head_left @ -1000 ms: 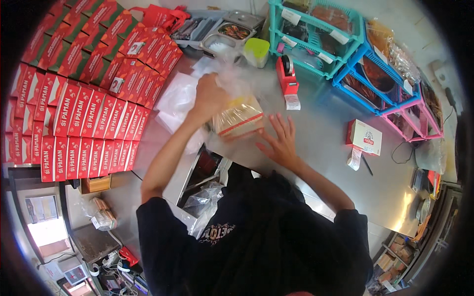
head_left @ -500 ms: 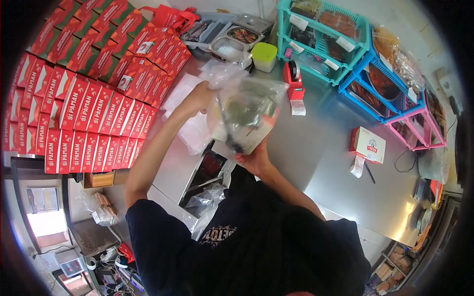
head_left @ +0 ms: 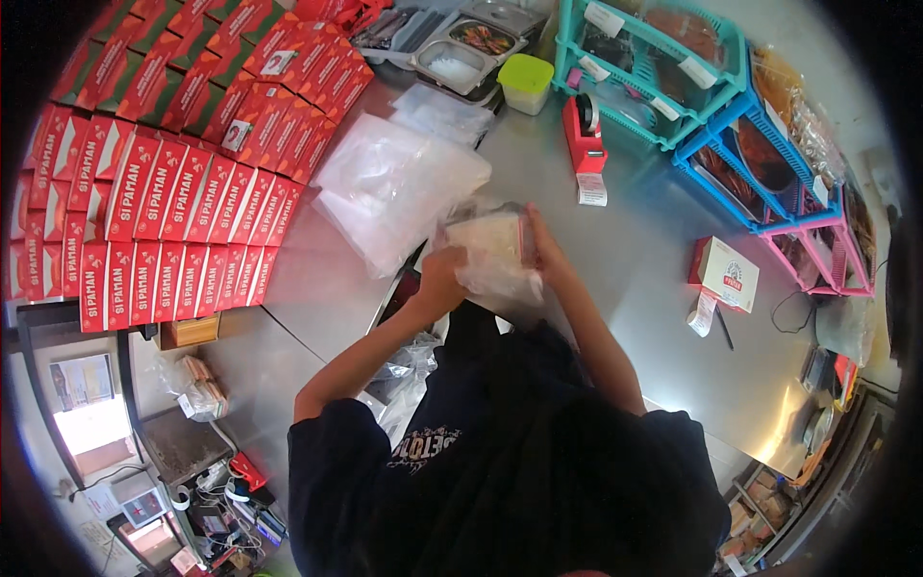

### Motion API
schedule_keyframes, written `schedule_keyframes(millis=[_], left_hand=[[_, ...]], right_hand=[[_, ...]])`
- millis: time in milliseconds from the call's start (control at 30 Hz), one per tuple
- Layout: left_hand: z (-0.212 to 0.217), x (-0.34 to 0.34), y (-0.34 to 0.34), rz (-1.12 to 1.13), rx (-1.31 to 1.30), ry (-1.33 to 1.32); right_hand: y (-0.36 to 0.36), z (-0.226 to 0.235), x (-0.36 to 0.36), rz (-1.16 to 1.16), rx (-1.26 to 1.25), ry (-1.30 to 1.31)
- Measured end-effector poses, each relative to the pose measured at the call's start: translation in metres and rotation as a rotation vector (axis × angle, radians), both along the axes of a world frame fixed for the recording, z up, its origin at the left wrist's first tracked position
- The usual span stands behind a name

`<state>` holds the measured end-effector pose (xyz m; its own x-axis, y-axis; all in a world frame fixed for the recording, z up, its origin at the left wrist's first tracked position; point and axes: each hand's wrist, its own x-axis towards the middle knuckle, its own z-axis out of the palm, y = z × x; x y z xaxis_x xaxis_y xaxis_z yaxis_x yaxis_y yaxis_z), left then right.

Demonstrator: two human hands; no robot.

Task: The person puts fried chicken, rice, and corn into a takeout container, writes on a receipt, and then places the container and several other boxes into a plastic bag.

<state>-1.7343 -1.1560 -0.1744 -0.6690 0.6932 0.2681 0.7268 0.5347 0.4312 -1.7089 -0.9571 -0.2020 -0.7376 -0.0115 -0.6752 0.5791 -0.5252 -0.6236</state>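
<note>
Close in front of my body I hold a clear plastic bag (head_left: 508, 281) with a pale, flat-faced block inside. My left hand (head_left: 444, 279) is closed on the bag's left side, its fingertips partly hidden. My right hand (head_left: 544, 248) grips the bag's right side, with the fingers along the edge. Just beyond my left hand lies a pile of clear plastic bags (head_left: 385, 178) on the steel table (head_left: 625, 269). Below my left forearm, more crumpled clear plastic (head_left: 409, 363) shows beside my shirt.
Stacked red boxes (head_left: 183, 192) fill the left side. At the back stand metal food trays (head_left: 452, 65) and a lime-lidded tub (head_left: 526, 85). A red tape dispenser (head_left: 584, 139), coloured baskets (head_left: 644, 72), a small box (head_left: 726, 277) with a paper strip and a pen (head_left: 724, 329) are to the right.
Both hands have drawn the bag nearer to my body and turned it, so the pale block now shows instead of green contents. My left hand has come down off the bag's top corner.
</note>
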Motion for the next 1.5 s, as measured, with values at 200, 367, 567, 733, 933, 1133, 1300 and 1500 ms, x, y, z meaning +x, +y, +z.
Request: schedule_keyframes(millis=[200, 367, 567, 733, 933, 1133, 1300, 1500], left_hand=[[0.011, -0.013, 0.039, -0.246, -0.698, 0.02], [-0.028, -0.079, 0.017, 0.089, 0.009, -0.045], [0.015, -0.086, 0.037, 0.389, 0.534, -1.823], [0.018, -0.093, 0.049, 0.528, 0.659, -1.948], [-0.002, -0.09, 0.057, 0.348, 0.273, -1.341], [-0.002, -0.087, 0.059, 0.292, 0.552, -1.613], [0.002, -0.09, 0.051, 0.293, 0.475, -1.631], [-0.006, -0.085, 0.052, 0.323, 0.234, -1.212]], right_hand=[[-0.007, 0.006, -0.114, 0.732, 1.075, 0.241], [-0.028, 0.072, -0.105, 0.671, 1.391, 0.851], [-0.04, 0.051, -0.02, 0.084, 1.005, 0.501], [-0.018, 0.052, -0.017, 0.314, 0.948, 0.465], [0.021, 0.07, -0.251, 0.201, 1.36, 0.717], [0.01, -0.034, -0.409, 0.406, 1.805, 0.388], [-0.006, -0.014, -0.402, 0.449, 1.689, 0.313], [0.001, -0.026, -0.408, 0.483, 1.686, 0.31]])
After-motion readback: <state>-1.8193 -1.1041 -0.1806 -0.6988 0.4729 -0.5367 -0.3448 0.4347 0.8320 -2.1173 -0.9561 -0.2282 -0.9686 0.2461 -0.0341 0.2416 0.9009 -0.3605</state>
